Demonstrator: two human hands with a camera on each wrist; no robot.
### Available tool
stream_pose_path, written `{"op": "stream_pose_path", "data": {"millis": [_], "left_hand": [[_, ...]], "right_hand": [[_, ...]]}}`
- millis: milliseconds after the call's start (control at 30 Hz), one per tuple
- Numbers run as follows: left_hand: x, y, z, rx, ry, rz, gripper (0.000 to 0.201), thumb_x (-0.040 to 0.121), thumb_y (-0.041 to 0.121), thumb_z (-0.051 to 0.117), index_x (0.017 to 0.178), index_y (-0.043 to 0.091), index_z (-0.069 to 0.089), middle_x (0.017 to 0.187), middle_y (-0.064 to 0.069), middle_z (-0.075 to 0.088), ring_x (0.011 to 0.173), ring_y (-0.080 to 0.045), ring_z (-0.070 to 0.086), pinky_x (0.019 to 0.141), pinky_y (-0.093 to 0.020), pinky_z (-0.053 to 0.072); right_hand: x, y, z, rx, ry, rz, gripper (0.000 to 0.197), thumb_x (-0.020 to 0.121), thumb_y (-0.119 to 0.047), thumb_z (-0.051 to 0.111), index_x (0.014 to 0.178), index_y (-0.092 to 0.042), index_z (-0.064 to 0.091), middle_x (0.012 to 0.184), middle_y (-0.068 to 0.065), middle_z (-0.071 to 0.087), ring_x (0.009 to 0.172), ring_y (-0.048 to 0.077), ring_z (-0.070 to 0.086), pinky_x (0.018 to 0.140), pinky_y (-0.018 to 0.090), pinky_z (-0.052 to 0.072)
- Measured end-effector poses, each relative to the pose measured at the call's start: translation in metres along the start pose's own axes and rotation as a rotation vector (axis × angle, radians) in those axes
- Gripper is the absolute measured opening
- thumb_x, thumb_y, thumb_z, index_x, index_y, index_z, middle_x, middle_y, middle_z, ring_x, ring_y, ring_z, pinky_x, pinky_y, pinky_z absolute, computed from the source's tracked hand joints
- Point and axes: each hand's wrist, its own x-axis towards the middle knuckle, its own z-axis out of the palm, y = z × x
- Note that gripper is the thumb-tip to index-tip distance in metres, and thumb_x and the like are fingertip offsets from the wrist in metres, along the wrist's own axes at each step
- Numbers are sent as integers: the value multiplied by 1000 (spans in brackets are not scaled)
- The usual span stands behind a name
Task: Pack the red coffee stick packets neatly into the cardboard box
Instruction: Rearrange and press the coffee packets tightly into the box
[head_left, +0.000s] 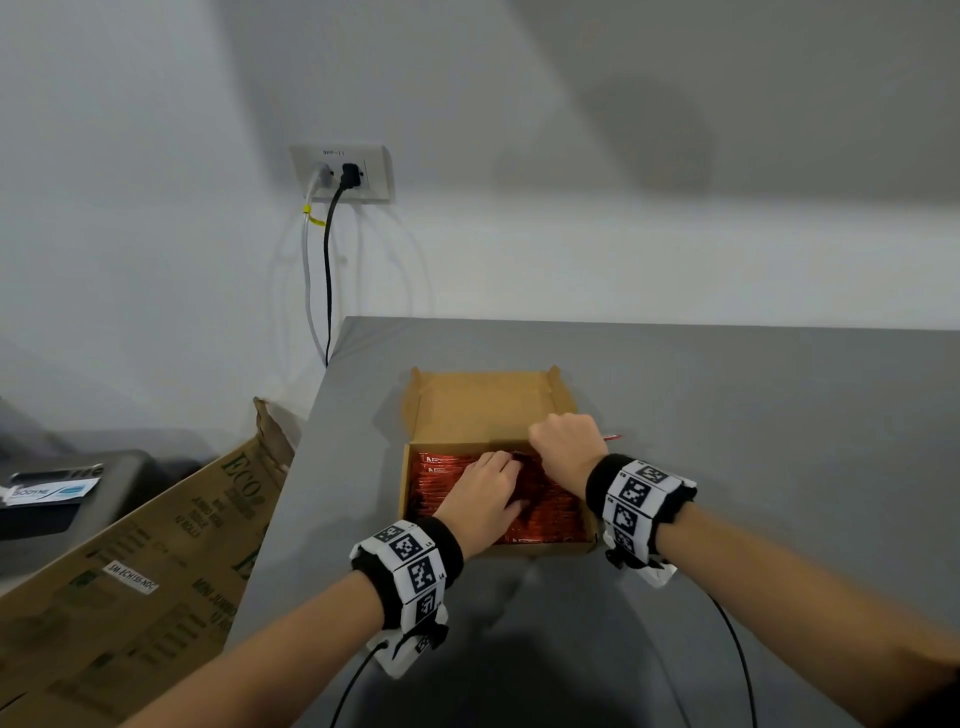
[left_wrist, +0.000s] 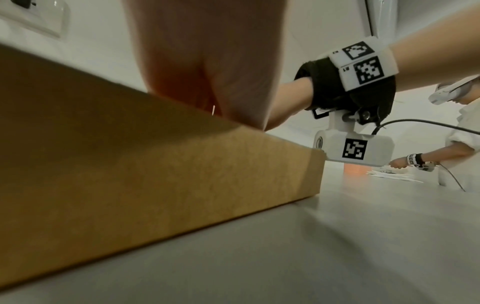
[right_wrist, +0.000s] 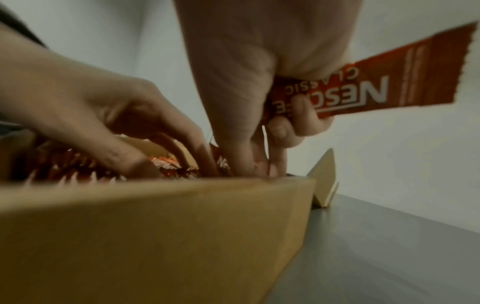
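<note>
An open cardboard box (head_left: 483, 410) sits on the grey table (head_left: 727, 415), its lid folded back. Rows of red coffee stick packets (head_left: 550, 514) fill it. My left hand (head_left: 493, 483) lies over the packets, and its bent fingers (right_wrist: 135, 156) press down among them. At the back right of the box, my right hand (head_left: 563, 441) grips one red packet (right_wrist: 376, 86) with its curled outer fingers. The packet's end sticks out to the right (head_left: 613, 437). Thumb and forefinger (right_wrist: 239, 160) of the right hand reach down among the packets beside the left fingertips.
A large printed carton (head_left: 156, 545) leans off the table's left edge. A wall socket (head_left: 340, 174) with two cables hangs behind. A dark device (head_left: 67, 488) lies at far left. In the left wrist view another person (left_wrist: 462, 144) works at the far right.
</note>
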Motion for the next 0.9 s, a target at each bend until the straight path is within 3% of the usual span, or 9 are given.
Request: {"op": "stream_pose_path", "data": {"millis": [200, 267, 400, 633, 767, 900], "left_hand": [[1, 0, -1, -32, -9, -1, 63, 95, 24, 50, 146, 4, 20, 140, -8, 39, 130, -20, 33, 111, -28, 26], [0, 0, 0, -1, -7, 11, 58, 95, 24, 49, 144, 3, 25, 137, -9, 40, 128, -21, 35, 110, -28, 27], [-1, 1, 1, -15, -4, 17, 35, 93, 20, 50, 123, 4, 42, 127, -10, 46, 119, -23, 42, 105, -29, 32], [-1, 0, -1, 18, -73, 7, 55, 96, 27, 46, 141, 2, 29, 138, -11, 31, 127, -24, 33, 108, -34, 30], [0, 2, 0, 28, -108, -15, 57, 94, 30, 45, 142, 4, 29, 142, -10, 24, 128, -26, 27, 106, -40, 29], [2, 2, 2, 18, -127, -18, 57, 95, 29, 45, 143, 3, 26, 141, -12, 26, 128, -26, 26, 109, -39, 28]], "right_hand": [[3, -5, -6, -19, 37, -27, 19, 93, -4, 42, 101, -8, 60, 106, 10, 64, 99, 30, 61, 71, 34, 41], [1, -6, -6, -41, 29, -36, 20, 93, -3, 41, 100, -7, 60, 105, 11, 64, 99, 31, 61, 69, 33, 40], [4, -7, 0, -65, -18, -69, 22, 94, 0, 39, 101, -7, 59, 105, 11, 64, 98, 31, 62, 72, 36, 44], [7, 7, 2, 35, -4, -27, 14, 90, -6, 48, 101, -6, 58, 108, 14, 62, 100, 34, 59, 74, 36, 45], [7, 9, 7, 94, 60, -13, 14, 90, -17, 52, 99, -10, 60, 104, 11, 63, 96, 32, 61, 71, 35, 45], [10, 12, 12, 193, 55, 0, 18, 90, -14, 50, 99, -13, 66, 103, 10, 65, 95, 31, 61, 73, 35, 47]]}}
